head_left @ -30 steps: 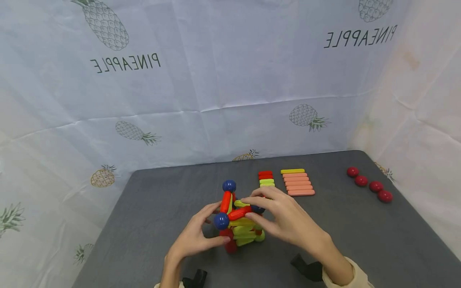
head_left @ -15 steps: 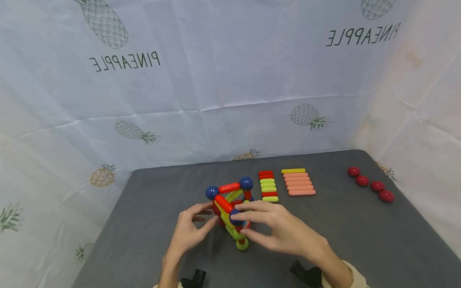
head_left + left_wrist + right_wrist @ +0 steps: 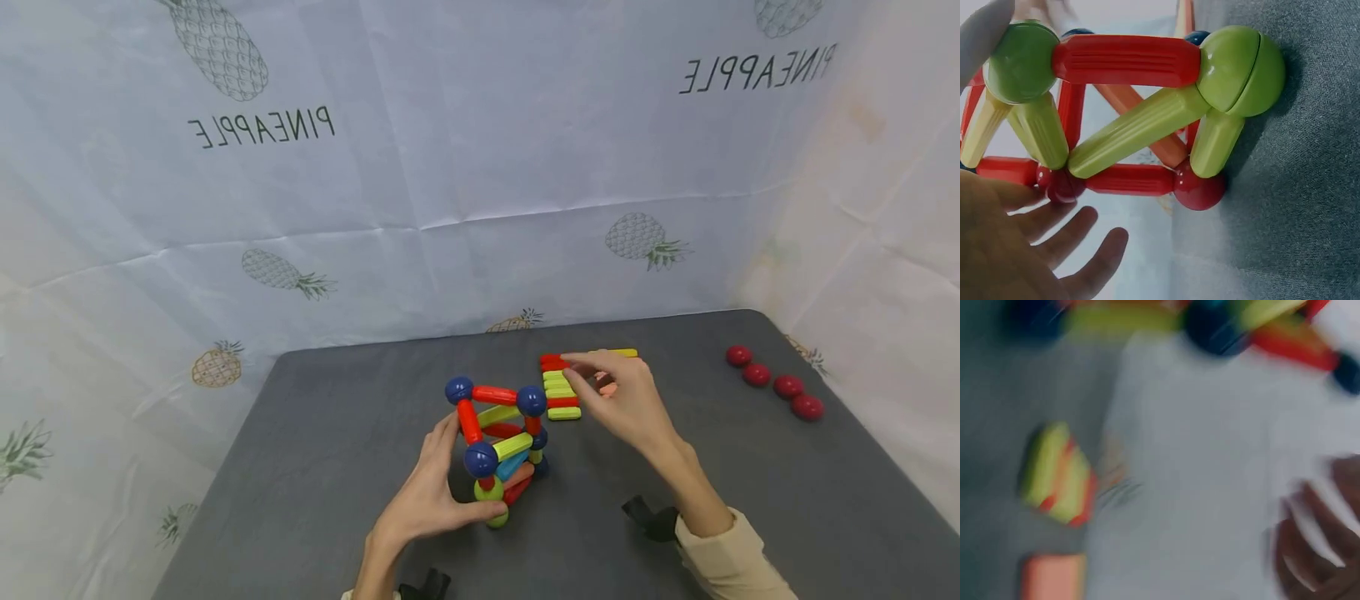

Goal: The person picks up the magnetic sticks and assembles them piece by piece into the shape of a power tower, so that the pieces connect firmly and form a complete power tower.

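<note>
A tower of magnetic balls and rods point(image 3: 468, 421) stands on the grey table, blue balls joined by red rods at its top. My left hand point(image 3: 423, 492) holds it from the left. In the left wrist view, the thumb presses a green ball point(image 3: 1022, 62) and the index finger reaches a red ball point(image 3: 1063, 186); the other fingers are spread loosely. My right hand point(image 3: 626, 404) hovers over the short rods point(image 3: 558, 383), fingers bent, nothing visible between thumb and fingertips. It partly hides the longer salmon rods beside them. The right wrist view is blurred.
Several dark red balls point(image 3: 756, 375) lie in a line toward the table's right edge. A yellow rod point(image 3: 622, 352) shows at the back, beyond the right hand. White cloth printed with pineapples point(image 3: 480, 167) hangs behind and at the sides of the grey table point(image 3: 360, 400).
The tower has turned, bringing different balls and rods to the front. My right hand has left the tower and moved up and right over the rods. The left hand now grips the tower's front and side.
</note>
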{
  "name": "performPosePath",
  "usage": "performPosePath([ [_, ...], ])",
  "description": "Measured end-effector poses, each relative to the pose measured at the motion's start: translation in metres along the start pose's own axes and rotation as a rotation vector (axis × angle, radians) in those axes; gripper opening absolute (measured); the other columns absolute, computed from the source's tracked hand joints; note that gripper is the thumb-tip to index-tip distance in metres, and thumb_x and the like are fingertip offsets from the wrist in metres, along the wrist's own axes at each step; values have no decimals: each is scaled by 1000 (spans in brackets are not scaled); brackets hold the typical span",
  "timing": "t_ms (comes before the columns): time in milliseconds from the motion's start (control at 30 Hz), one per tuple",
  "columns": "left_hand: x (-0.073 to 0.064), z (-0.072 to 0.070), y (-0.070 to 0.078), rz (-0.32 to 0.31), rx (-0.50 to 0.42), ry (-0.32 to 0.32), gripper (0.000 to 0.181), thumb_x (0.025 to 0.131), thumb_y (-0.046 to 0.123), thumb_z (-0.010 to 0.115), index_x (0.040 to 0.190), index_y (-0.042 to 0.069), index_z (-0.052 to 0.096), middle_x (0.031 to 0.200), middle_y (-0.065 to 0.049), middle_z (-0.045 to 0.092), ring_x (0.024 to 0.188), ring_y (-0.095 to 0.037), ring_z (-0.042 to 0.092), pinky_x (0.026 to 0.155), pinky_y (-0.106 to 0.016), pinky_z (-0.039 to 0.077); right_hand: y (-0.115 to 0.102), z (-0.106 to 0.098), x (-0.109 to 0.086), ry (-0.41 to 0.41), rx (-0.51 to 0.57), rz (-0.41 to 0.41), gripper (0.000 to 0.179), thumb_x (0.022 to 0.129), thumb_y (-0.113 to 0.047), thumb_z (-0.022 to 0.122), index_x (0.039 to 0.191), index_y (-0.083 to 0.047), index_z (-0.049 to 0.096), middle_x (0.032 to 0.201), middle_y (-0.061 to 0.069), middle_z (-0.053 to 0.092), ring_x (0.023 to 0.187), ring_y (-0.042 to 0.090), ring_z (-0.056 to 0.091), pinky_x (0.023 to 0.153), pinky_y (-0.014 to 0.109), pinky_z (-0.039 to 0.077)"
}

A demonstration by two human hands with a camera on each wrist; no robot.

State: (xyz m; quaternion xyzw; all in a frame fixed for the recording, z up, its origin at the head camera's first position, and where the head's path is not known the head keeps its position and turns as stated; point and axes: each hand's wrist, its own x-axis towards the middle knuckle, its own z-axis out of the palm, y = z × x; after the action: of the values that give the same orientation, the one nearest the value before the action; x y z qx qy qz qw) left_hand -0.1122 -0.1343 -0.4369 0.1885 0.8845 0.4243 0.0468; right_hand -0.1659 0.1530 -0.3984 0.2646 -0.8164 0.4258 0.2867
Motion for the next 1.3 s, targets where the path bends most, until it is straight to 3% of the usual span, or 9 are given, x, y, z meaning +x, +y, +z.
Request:
performPosePath([
  [100, 2, 2, 0, 2, -10, 19, 114, 74, 40, 90, 163, 20, 22, 167, -10, 26, 150, -36, 29, 112, -73, 34, 31, 11, -8, -246, -216, 104, 21, 87, -3, 77, 108, -7, 80, 94, 6, 78, 69, 14, 62, 59, 21, 48],
  [167, 3, 2, 0, 6, -15, 14, 112, 74, 40, 90, 163, 23, 23, 167, -8, 27, 151, -35, 29, 112, -74, 33, 46, 20, -15, -381, -262, 124, 22, 88, -3, 77, 109, -6, 79, 101, 9, 78, 74, 19, 65, 60, 23, 48],
  [267, 5, 2, -2, 14, -23, -4, 109, 75, 40, 90, 162, 29, 25, 168, -5, 27, 152, -34, 28, 113, -74, 31, 59, 30, -25, -487, -293, 124, 23, 87, -2, 77, 110, -5, 79, 101, 10, 77, 79, 21, 65, 62, 26, 48],
  [500, 7, 2, -5, 42, -48, -19, 107, 74, 39, 90, 160, 36, 26, 167, -4, 29, 151, -32, 31, 114, -73, 31, 61, 39, -31, -513, -376, 118, 21, 83, 0, 81, 104, -5, 80, 90, 4, 70, 82, 20, 61, 67, 28, 49],
  [767, 11, 2, -7, 74, -84, -40, 103, 76, 35, 89, 158, 38, 27, 166, -4, 30, 149, -31, 36, 113, -71, 34, 59, 39, -29, -580, -288, 220, 19, 82, 1, 81, 101, -2, 80, 96, 8, 79, 90, 24, 72, 76, 36, 60],
  [933, 12, 2, -8, 64, -98, -44, 104, 76, 34, 89, 160, 34, 27, 167, -4, 29, 147, -30, 38, 113, -70, 36, 43, 20, -15, -496, -261, 192, 24, 84, -4, 81, 108, -4, 79, 97, 5, 75, 84, 17, 67, 71, 30, 57],
  [1067, 13, 2, -8, 80, -103, -42, 105, 76, 34, 90, 160, 32, 26, 166, -5, 31, 145, -28, 41, 114, -67, 38, 14, -4, 5, -315, -167, 87, 30, 82, -2, 82, 112, -4, 77, 101, 6, 73, 85, 17, 64, 70, 29, 55],
  [1200, 13, 1, -8, 87, -108, -41, 105, 76, 34, 90, 159, 34, 26, 165, -5, 32, 143, -26, 44, 113, -65, 40, -20, -23, 17, -122, -42, -29, 36, 78, 2, 85, 112, -7, 78, 103, 3, 74, 92, 17, 67, 78, 24, 55],
  [1300, 14, 1, -9, 88, -111, -42, 105, 76, 33, 90, 159, 35, 25, 164, -3, 33, 141, -25, 46, 112, -63, 42, -40, -28, 19, -53, 71, -120, 41, 73, 6, 86, 111, -9, 78, 101, 2, 75, 94, 13, 69, 84, 17, 53],
])
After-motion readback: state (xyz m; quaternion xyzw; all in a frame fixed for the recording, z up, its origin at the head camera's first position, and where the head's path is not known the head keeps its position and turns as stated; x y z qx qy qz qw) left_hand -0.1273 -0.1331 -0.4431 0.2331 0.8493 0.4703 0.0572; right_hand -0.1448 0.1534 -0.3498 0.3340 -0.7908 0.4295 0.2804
